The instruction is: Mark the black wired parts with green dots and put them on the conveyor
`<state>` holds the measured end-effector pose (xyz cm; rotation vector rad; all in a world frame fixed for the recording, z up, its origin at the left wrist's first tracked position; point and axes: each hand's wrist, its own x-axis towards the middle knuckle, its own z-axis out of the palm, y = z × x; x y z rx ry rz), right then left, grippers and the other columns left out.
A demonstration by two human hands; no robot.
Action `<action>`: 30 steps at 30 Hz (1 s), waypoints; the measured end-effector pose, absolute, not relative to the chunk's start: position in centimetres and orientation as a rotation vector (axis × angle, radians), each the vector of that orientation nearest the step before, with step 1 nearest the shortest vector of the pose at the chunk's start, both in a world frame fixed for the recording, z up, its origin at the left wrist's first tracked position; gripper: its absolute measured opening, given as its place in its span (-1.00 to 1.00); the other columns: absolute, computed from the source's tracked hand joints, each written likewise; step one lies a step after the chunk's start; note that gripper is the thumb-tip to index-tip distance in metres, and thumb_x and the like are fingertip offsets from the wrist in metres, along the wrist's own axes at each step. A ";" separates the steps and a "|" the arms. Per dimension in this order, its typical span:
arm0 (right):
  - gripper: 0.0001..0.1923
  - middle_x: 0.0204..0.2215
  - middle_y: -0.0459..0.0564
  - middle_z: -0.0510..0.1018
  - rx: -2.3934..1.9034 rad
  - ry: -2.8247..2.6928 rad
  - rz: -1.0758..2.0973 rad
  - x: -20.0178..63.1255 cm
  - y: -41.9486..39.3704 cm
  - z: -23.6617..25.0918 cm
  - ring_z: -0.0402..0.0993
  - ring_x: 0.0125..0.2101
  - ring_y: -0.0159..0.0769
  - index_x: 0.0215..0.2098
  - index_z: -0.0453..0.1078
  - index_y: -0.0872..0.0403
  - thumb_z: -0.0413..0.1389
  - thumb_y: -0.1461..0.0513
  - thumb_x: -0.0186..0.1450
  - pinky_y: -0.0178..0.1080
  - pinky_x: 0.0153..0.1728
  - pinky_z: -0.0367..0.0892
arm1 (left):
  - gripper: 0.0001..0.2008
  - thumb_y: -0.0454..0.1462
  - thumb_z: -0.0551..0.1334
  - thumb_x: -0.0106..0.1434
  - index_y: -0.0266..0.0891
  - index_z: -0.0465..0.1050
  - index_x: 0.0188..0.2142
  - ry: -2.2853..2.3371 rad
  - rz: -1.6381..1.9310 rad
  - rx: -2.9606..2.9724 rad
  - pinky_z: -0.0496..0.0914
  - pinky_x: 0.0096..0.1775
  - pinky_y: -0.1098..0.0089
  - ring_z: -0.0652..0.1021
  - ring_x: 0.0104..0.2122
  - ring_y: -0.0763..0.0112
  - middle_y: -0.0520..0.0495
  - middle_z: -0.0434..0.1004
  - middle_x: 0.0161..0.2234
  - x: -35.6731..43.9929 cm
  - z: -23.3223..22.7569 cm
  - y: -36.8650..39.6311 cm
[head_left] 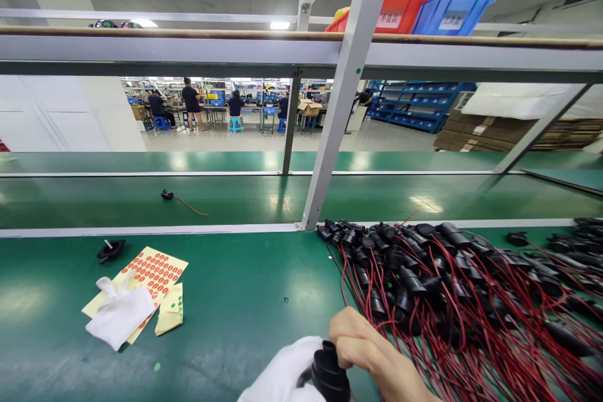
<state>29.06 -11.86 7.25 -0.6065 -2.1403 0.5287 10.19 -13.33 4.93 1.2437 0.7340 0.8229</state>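
At the bottom edge, my right hand [372,352] is bare and curls its fingers over the top of a black rubber connector [330,375]. My left hand [282,374] wears a white glove and cups the same connector from the left; most of that hand is cut off by the frame. Just right of my hands, a large pile of black connectors with red wires [447,301] spreads over the green bench [254,301].
A yellow sheet of red stickers [153,271], a loose white glove [120,315], a small slip with green dots [170,309] and a black part [110,250] lie at the left. One wired connector [167,195] sits on the green conveyor [94,201]. A slanted metal post [336,113] rises mid-bench. People work far behind.
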 end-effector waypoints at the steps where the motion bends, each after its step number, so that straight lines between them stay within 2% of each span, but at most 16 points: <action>1: -0.75 -0.38 -0.08 0.35 -0.612 -2.084 0.533 28.9 -11.7 6.8 0.35 -0.38 -0.23 -0.17 0.22 -0.08 0.19 0.07 0.34 -0.27 -0.37 0.34 | -0.68 0.01 0.32 0.17 -0.13 0.62 -0.24 0.708 0.839 1.207 0.45 -0.19 0.31 0.58 -0.30 0.21 -0.04 0.61 -0.33 10.5 4.6 -13.2; 4: -0.46 -0.34 -0.09 0.32 -0.727 -1.925 0.692 28.6 -10.6 6.2 0.32 -0.37 -0.25 -0.19 0.22 -0.06 0.21 -0.25 0.19 -0.29 -0.36 0.32 | -0.51 0.13 0.31 0.11 -0.29 0.60 -0.37 0.586 0.943 1.044 0.40 -0.21 0.34 0.53 -0.35 0.27 -0.10 0.54 -0.42 12.2 3.9 -12.6; 6: -0.36 -0.29 -0.06 0.36 -0.828 -1.862 0.968 28.6 -9.7 6.4 0.36 -0.30 -0.23 -0.17 0.27 -0.03 0.11 -0.35 0.16 -0.27 -0.28 0.36 | -0.46 0.17 0.34 0.05 -0.33 0.56 -0.42 0.450 0.988 0.710 0.34 -0.30 0.39 0.47 -0.45 0.38 -0.06 0.47 -0.50 13.3 3.8 -12.2; 9: -0.37 -0.30 -0.06 0.38 -0.878 -1.761 1.325 28.9 -8.9 7.0 0.38 -0.25 -0.22 -0.17 0.31 -0.01 -0.03 -0.35 0.26 -0.26 -0.20 0.36 | -0.50 0.11 0.38 0.05 -0.34 0.51 -0.41 0.330 0.891 0.282 0.27 -0.37 0.43 0.46 -0.51 0.45 -0.02 0.46 -0.54 14.2 4.0 -11.9; 12: -0.42 -0.30 -0.08 0.37 -0.900 -1.714 1.396 29.1 -8.9 7.2 0.37 -0.25 -0.24 -0.18 0.31 -0.01 0.03 -0.31 0.27 -0.26 -0.21 0.34 | -0.54 0.05 0.42 0.06 -0.34 0.47 -0.43 0.307 0.823 0.166 0.26 -0.34 0.43 0.50 -0.47 0.43 -0.02 0.48 -0.51 14.2 4.8 -12.0; 14: -0.52 -0.27 -0.08 0.39 -0.927 -1.725 1.379 29.2 -9.1 7.2 0.39 -0.22 -0.23 -0.16 0.31 -0.02 0.14 -0.21 0.28 -0.25 -0.18 0.35 | -0.55 0.01 0.49 -0.02 -0.31 0.48 -0.39 0.312 0.801 0.118 0.25 -0.33 0.45 0.48 -0.49 0.48 0.05 0.45 -0.53 14.2 5.2 -12.1; 17: -0.75 -0.23 -0.09 0.41 -0.953 -1.809 1.216 29.5 -9.5 7.2 0.42 -0.17 -0.23 -0.11 0.30 -0.04 0.19 0.11 0.29 -0.26 -0.14 0.37 | -0.49 0.07 0.49 -0.03 -0.31 0.50 -0.34 0.367 0.882 0.237 0.25 -0.35 0.47 0.41 -0.53 0.55 0.08 0.43 -0.52 14.1 5.2 -12.2; 19: -0.64 -0.19 -0.10 0.43 -0.899 -1.935 0.927 30.0 -9.8 7.3 0.43 -0.14 -0.26 -0.05 0.28 -0.07 0.19 0.31 0.21 -0.28 -0.09 0.37 | -0.43 0.17 0.40 0.04 -0.34 0.52 -0.32 0.452 0.986 0.564 0.27 -0.33 0.44 0.42 -0.49 0.50 0.01 0.45 -0.47 13.6 4.9 -12.2; 21: -0.44 -0.10 -0.08 0.44 -0.752 -2.096 0.606 30.7 -10.0 7.3 0.43 -0.07 -0.26 0.04 0.26 -0.11 0.23 0.40 0.14 -0.30 0.00 0.35 | -0.47 0.12 0.40 0.07 -0.34 0.54 -0.28 0.618 1.041 0.977 0.29 -0.27 0.39 0.45 -0.39 0.39 -0.05 0.48 -0.39 12.7 4.5 -12.0; 23: -0.33 0.00 -0.01 0.42 -0.633 -2.210 0.437 31.5 -10.2 7.2 0.42 0.02 -0.22 0.16 0.20 -0.09 0.32 0.34 0.15 -0.29 0.08 0.33 | -0.59 -0.07 0.49 0.02 -0.30 0.55 -0.25 0.799 1.063 1.315 0.31 -0.20 0.37 0.46 -0.28 0.33 -0.06 0.50 -0.30 11.6 4.2 -11.8; 25: -0.25 0.07 0.08 0.39 -0.638 -2.244 0.407 32.1 -10.4 7.1 0.40 0.08 -0.17 0.24 0.14 -0.04 0.37 0.19 0.18 -0.28 0.12 0.33 | -0.64 -0.19 0.51 0.01 -0.26 0.55 -0.21 0.870 1.098 1.532 0.31 -0.16 0.36 0.46 -0.24 0.32 -0.06 0.52 -0.23 10.6 4.1 -11.7; 27: -0.21 0.07 0.11 0.38 -0.690 -2.234 0.401 32.3 -10.7 7.2 0.40 0.10 -0.16 0.28 0.11 -0.01 0.36 0.09 0.21 -0.29 0.13 0.35 | -0.66 -0.19 0.47 0.08 -0.21 0.55 -0.15 0.821 1.112 1.662 0.33 -0.13 0.36 0.47 -0.22 0.32 -0.06 0.53 -0.19 10.0 4.2 -11.6; 30: -0.18 0.04 0.08 0.41 -0.678 -2.262 0.398 32.0 -11.0 7.9 0.44 0.06 -0.21 0.30 0.12 -0.04 0.38 0.12 0.19 -0.33 0.10 0.37 | -0.72 -0.13 0.41 0.19 -0.18 0.54 -0.14 0.761 1.111 1.769 0.34 -0.12 0.37 0.49 -0.21 0.33 -0.06 0.55 -0.21 9.8 4.8 -11.5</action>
